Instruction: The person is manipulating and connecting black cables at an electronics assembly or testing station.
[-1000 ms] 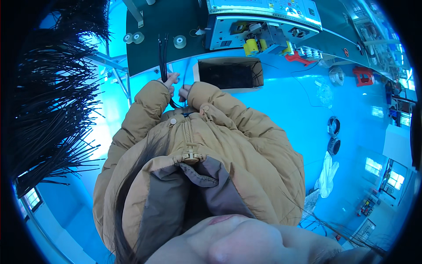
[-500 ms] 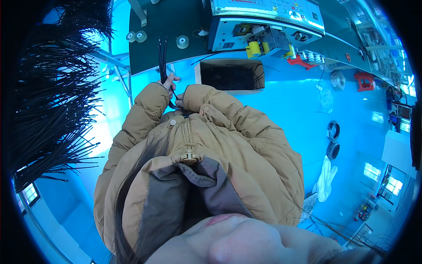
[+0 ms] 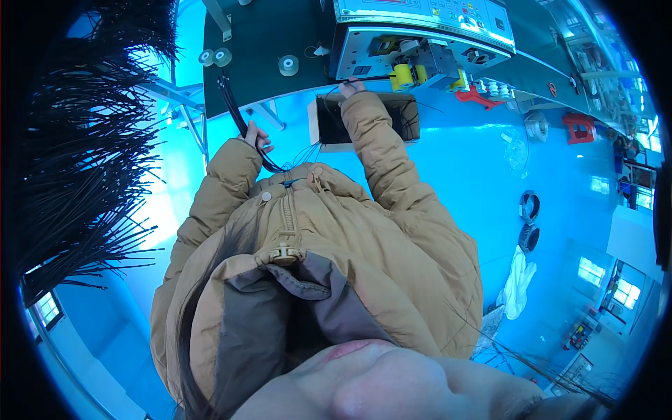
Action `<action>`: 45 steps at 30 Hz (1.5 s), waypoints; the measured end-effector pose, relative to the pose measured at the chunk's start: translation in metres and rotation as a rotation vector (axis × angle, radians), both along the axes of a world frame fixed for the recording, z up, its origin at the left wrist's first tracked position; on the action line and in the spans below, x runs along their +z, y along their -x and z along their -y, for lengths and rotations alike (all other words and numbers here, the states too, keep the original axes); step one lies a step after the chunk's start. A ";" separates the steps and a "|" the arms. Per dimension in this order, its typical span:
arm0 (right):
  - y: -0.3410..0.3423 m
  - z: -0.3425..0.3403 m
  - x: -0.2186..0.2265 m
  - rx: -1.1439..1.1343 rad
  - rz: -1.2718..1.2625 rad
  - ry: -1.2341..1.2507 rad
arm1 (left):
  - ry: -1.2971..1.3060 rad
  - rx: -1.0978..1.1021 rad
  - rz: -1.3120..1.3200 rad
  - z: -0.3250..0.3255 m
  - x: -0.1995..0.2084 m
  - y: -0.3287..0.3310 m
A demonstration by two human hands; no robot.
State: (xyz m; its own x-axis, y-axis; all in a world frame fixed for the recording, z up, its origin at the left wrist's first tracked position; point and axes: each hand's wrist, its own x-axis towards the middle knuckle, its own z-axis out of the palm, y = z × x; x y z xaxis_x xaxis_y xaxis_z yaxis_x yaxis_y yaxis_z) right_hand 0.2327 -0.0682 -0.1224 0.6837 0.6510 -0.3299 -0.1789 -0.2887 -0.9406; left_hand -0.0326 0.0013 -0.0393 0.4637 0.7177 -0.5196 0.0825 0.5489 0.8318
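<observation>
My left hand (image 3: 257,137) is closed around a bundle of thin black cables (image 3: 232,103). Their upper ends lean over the edge of the dark green bench, and the lower ends curve down to my lap. My right hand (image 3: 352,88) is stretched forward to the front of a bench machine (image 3: 427,52), just left of its yellow rollers (image 3: 403,77). Its fingers look pinched on a single black cable that runs toward the rollers; the fingertips are small and partly hidden.
Below the machine stands an open cardboard box (image 3: 313,124) with black cables inside. Tape rolls (image 3: 288,65) sit on the green bench (image 3: 259,35). A large mass of hanging black cables (image 3: 91,161) fills the left side. Red plastic stands (image 3: 580,129) and wire coils (image 3: 537,127) are at right.
My right hand has moved from beside my left hand at my lap, forward and right to the machine. The left hand still holds the bundle, which now tilts further left.
</observation>
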 end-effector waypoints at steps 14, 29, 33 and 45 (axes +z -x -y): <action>0.037 0.029 0.039 0.200 0.227 0.091 | 0.205 0.031 -0.069 0.005 0.014 -0.007; 0.076 0.046 0.075 0.384 0.591 -0.040 | 0.377 0.001 -0.027 0.004 0.020 -0.013; 0.088 0.056 0.099 0.717 0.976 -0.096 | 0.274 -0.040 -0.114 0.004 0.015 -0.014; 0.120 0.042 0.079 1.283 1.013 -0.037 | -0.002 -0.299 -0.138 0.006 0.026 -0.019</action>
